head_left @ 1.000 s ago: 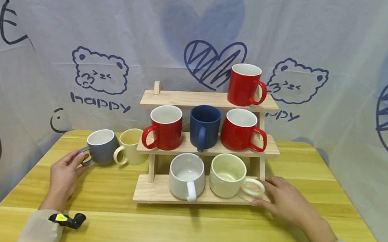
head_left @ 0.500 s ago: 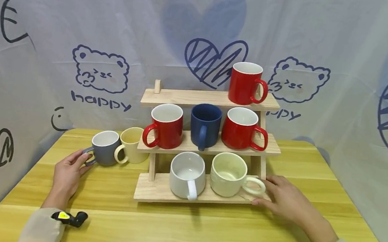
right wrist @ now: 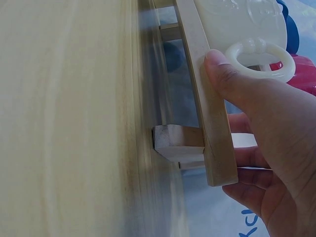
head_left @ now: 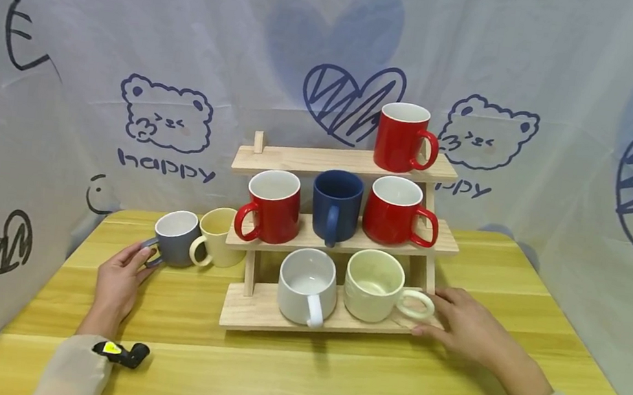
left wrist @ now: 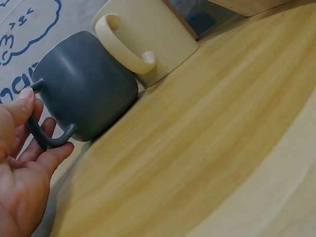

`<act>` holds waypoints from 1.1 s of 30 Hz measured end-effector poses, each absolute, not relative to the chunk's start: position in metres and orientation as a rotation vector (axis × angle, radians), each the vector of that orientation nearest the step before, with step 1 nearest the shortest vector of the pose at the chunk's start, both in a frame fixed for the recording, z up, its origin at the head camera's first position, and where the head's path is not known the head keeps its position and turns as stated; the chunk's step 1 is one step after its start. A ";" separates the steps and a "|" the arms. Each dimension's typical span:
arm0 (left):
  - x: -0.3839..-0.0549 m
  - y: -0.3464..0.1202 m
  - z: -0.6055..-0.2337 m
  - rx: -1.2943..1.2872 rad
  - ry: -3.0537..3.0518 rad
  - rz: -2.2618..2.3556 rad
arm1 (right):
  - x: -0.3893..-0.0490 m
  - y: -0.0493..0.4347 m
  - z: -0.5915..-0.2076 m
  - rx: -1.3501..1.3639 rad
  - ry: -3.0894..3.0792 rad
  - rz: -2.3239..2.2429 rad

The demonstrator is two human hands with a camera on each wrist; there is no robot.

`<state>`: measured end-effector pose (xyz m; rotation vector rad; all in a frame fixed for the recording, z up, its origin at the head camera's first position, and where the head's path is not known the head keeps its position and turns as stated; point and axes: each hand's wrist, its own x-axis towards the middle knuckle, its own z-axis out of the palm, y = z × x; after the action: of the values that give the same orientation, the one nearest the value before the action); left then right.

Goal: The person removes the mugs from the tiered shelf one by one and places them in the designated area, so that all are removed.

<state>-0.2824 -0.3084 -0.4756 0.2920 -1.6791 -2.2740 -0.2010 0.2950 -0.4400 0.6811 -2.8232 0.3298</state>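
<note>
My left hand [head_left: 118,282] pinches the handle of a grey-blue mug [head_left: 175,245], which stands upright on the table at the left. In the left wrist view, the thumb and fingers curl around that handle, and the grey-blue mug [left wrist: 86,89] sits right against a pale yellow mug [left wrist: 148,39]. On the other side, my right hand [head_left: 468,329] grips the right end of the bottom shelf of a three-tier wooden rack [head_left: 249,300]. The right wrist view has the thumb [right wrist: 222,71] on the shelf board [right wrist: 217,133] beside a cream mug's ring handle [right wrist: 269,74], with the fingers partly hidden behind the board.
A white mug [head_left: 306,287] and the cream mug [head_left: 371,285] stand on the bottom shelf. Two red mugs and a navy mug [head_left: 335,206] fill the middle tier. One red mug [head_left: 399,138] stands at the top right. A printed curtain [head_left: 241,32] hangs behind the table.
My left hand has slid the grey-blue mug a little to the right, up against the pale yellow mug. The right hand keeps its grip on the rack.
</note>
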 end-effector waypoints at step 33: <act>-0.283 -0.306 -0.461 0.419 -2.073 -1.889 | -0.202 0.297 -0.441 0.664 -2.847 0.339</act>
<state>-0.2832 -0.3059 -0.4614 0.4190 -2.0731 -1.8893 -0.2016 0.2971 -0.4410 0.6637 -2.8465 0.3389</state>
